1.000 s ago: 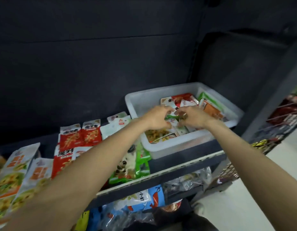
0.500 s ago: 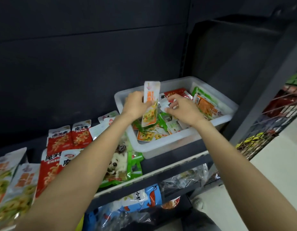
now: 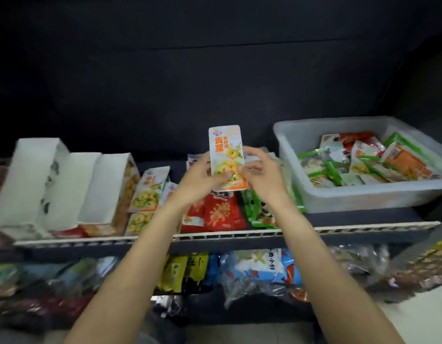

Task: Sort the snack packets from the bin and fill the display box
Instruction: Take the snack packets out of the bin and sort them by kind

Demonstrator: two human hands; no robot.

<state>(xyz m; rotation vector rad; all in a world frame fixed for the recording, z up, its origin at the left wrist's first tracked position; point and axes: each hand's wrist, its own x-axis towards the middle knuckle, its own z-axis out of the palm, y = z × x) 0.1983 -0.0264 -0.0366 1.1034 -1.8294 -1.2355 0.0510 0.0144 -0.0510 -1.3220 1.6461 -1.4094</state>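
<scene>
We are holding one orange-and-white snack packet (image 3: 227, 157) up in front of us, above the shelf (image 3: 227, 236) and clear of everything lying on it. Our left hand (image 3: 202, 178) is pinching its lower left edge and our right hand (image 3: 258, 173) is gripping its lower right edge, so both hands are grasping the same packet. The packet is standing nearly upright, its long axis running top to bottom with a slight lean to the left, its printed face turned toward us and its sealed top end pointing up.

As for progress, we are judging the sorting to be partway through. The white plastic bin (image 3: 363, 202), on the right of the shelf, is still holding a loose heap of green, orange and red packets, so plenty is left to pull out. Sorted groups are already lying on the shelf: red packets (image 3: 220, 214) below our hands, green packets (image 3: 259, 214) just beside them, and matching orange-and-white packets (image 3: 146, 192) to the left. Further left, white display boxes (image 3: 73, 189) are standing side by side; the rightmost one is showing packets along its open side, but how full any of them is we cannot tell. The packet in our hands is not yet placed.
</scene>
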